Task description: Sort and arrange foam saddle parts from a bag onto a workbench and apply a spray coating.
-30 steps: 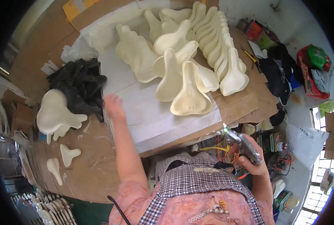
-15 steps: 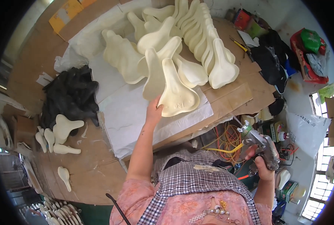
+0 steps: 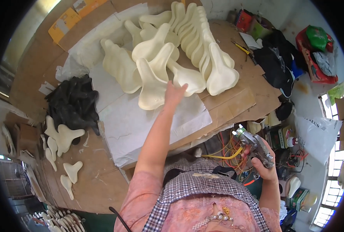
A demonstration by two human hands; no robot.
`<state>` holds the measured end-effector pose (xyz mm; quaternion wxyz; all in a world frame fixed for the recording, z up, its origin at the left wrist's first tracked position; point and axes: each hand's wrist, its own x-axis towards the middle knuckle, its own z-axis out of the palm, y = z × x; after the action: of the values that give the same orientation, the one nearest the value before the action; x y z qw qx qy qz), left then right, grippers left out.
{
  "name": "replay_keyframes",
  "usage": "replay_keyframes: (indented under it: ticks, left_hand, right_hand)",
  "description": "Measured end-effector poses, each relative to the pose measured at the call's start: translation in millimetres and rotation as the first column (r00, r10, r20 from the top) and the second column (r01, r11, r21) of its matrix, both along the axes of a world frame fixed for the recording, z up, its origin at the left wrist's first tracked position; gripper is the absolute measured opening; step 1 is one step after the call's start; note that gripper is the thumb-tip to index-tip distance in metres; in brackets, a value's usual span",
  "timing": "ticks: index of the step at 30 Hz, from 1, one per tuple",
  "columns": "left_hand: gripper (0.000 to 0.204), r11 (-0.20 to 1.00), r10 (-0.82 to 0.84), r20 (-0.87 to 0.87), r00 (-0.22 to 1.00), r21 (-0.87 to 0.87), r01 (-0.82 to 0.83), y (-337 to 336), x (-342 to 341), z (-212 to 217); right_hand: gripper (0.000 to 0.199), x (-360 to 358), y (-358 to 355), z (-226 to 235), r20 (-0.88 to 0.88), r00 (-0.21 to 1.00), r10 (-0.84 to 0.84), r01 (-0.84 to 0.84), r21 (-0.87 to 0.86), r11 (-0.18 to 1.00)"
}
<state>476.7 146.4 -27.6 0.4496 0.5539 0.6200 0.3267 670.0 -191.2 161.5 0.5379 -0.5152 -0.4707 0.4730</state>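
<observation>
My left hand (image 3: 174, 95) reaches over the table with thumb and fingers apart. It is at the wide end of a cream foam bicycle-saddle pad (image 3: 191, 80), seemingly touching its edge. Just left of that hand, another foam pad (image 3: 151, 92) lies with its narrow end pointing away. In my right hand (image 3: 265, 166) is a metal spray gun (image 3: 255, 147), held at the right beyond the table's near edge, with a yellow hose on it. More saddle pads stand nested in a long row (image 3: 199, 34) at the back, and others are stacked at the left (image 3: 119, 69).
White sheeting (image 3: 156, 131) and cardboard (image 3: 233, 100) cover the table. Black material (image 3: 73, 100) is heaped at the left, near several smaller cream pieces (image 3: 66, 137). At the right are a knife (image 3: 241, 47), dark cloth (image 3: 274, 58) and a red bag (image 3: 315, 65). Tangled hoses (image 3: 228, 149) hang below the edge.
My left hand has let go of the front foam pad and moved right and away to another. The spray gun has shifted slightly left. Small pieces at the left lie differently.
</observation>
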Motion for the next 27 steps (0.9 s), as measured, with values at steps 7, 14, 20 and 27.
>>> replay_keyframes:
  ticks: [7,14,20,27]
  left_hand:
    - [0.058,0.978,-0.065,0.087,0.994,0.203,0.047,-13.6,2.7,10.1]
    - [0.062,0.944,0.033,-0.023,0.999,0.328,-0.024,-39.6,-22.1,9.6]
    - [0.058,0.988,0.058,0.598,0.8,0.082,-0.132,-73.6,-66.4,67.1]
    - [0.071,0.918,0.313,0.599,0.736,0.008,-0.397,-32.6,-175.1,21.0]
  right_hand:
    - [0.06,50.9,-0.5,5.8,0.005,1.0,-0.03,0.03,-0.128,0.991]
    - [0.063,68.0,18.5,13.6,-0.077,0.986,-0.148,0.152,0.049,0.987]
    - [0.068,73.8,23.2,0.8,-0.086,0.996,-0.015,0.02,0.059,0.998]
    - [0.055,33.6,31.8,-6.6,0.163,0.951,0.264,-0.24,-0.154,0.959]
